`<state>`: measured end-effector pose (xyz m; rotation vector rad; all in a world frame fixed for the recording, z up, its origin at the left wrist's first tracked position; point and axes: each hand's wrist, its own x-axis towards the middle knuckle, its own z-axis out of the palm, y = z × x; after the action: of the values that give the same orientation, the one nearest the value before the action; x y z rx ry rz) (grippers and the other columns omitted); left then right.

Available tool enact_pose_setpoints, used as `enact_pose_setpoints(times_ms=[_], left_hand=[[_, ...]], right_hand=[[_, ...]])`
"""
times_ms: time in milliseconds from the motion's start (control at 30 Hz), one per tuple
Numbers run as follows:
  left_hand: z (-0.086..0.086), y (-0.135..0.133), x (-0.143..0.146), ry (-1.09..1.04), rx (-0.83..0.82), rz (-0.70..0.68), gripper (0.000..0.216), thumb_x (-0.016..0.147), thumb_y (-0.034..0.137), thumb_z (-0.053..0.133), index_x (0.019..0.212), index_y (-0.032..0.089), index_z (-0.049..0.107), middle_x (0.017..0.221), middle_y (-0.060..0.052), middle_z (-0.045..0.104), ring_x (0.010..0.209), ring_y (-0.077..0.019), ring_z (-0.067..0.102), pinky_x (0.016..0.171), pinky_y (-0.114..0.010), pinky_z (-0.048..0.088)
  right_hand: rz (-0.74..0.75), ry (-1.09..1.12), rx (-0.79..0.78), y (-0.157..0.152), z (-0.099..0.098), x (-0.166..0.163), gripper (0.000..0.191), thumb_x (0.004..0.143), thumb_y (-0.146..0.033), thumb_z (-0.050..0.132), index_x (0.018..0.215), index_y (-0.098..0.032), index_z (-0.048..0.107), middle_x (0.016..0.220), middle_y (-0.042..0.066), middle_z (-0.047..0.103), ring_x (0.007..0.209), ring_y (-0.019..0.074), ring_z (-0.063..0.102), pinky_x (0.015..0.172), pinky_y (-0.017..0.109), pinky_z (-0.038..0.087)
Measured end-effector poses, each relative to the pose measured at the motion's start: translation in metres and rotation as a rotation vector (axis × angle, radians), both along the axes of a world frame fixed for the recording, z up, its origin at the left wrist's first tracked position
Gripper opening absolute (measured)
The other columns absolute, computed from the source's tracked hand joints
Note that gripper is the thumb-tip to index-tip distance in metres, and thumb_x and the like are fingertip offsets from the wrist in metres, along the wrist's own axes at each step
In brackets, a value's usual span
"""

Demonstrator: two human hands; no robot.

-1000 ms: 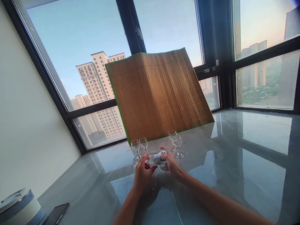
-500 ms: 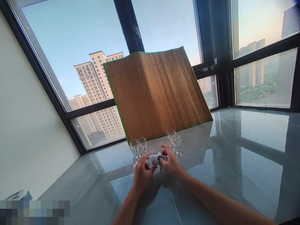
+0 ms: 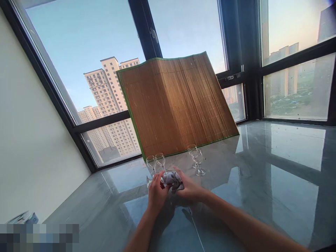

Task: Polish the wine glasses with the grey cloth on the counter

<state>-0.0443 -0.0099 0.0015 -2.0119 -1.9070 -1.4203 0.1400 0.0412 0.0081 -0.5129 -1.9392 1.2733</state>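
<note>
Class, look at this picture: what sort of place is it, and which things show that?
Probably a high-rise flat's window corner: tall dark-framed windows facing tower blocks, a glossy grey stone surface, and small clear stemmed glasses.

Five stemmed glasses in all: two [image 3: 151, 162] [image 3: 160, 160] stand left-front of the bamboo mat [image 3: 175, 105], two [image 3: 191, 149] [image 3: 198, 159] right-front of it, and one [image 3: 165, 177] is held before it. One cloth [image 3: 173, 181]. One mat. Two hands [image 3: 156, 191] [image 3: 189, 188].
</note>
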Motion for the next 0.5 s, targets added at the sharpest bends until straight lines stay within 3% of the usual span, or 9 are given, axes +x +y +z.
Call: enact_pose_setpoints(times_ms=[133,200,333,500], left_hand=[[-0.001,0.001,0.002,-0.003,-0.017,-0.059,0.051,0.072,0.022,0.071,0.123,0.023,0.062,0.104,-0.005,0.064,0.076,-0.0182,0.059,0.073,-0.033,0.049],[-0.001,0.001,0.003,-0.027,-0.03,-0.091,0.052,0.071,0.024,0.074,0.122,0.023,0.063,0.103,-0.005,0.064,0.077,-0.0189,0.059,0.072,-0.032,0.048],[-0.002,0.0,0.004,-0.103,-0.074,-0.147,0.055,0.071,0.03,0.077,0.124,0.02,0.062,0.106,-0.007,0.064,0.071,-0.0172,0.057,0.065,-0.031,0.048],[-0.002,-0.003,0.006,-0.135,-0.143,-0.259,0.053,0.077,0.04,0.073,0.124,0.019,0.061,0.111,-0.01,0.066,0.076,-0.0197,0.059,0.066,-0.033,0.047]], right_hand=[[0.042,0.036,-0.056,0.003,-0.001,0.002,0.107,0.057,-0.008,0.065,0.155,-0.023,0.024,0.121,0.007,0.063,0.104,0.0233,0.061,0.089,0.035,0.049],[0.089,0.027,-0.149,0.004,0.001,0.003,0.11,0.058,-0.01,0.066,0.156,-0.023,0.018,0.109,0.004,0.066,0.087,0.0194,0.063,0.073,0.029,0.051],[0.12,-0.017,-0.309,0.002,0.007,0.01,0.112,0.059,-0.014,0.067,0.157,-0.023,0.014,0.091,-0.001,0.062,0.063,0.0118,0.057,0.05,0.021,0.044],[0.245,-0.005,-0.43,0.0,0.008,0.017,0.106,0.062,-0.012,0.061,0.156,-0.026,0.015,0.089,-0.001,0.064,0.055,0.0121,0.061,0.049,0.023,0.046]])
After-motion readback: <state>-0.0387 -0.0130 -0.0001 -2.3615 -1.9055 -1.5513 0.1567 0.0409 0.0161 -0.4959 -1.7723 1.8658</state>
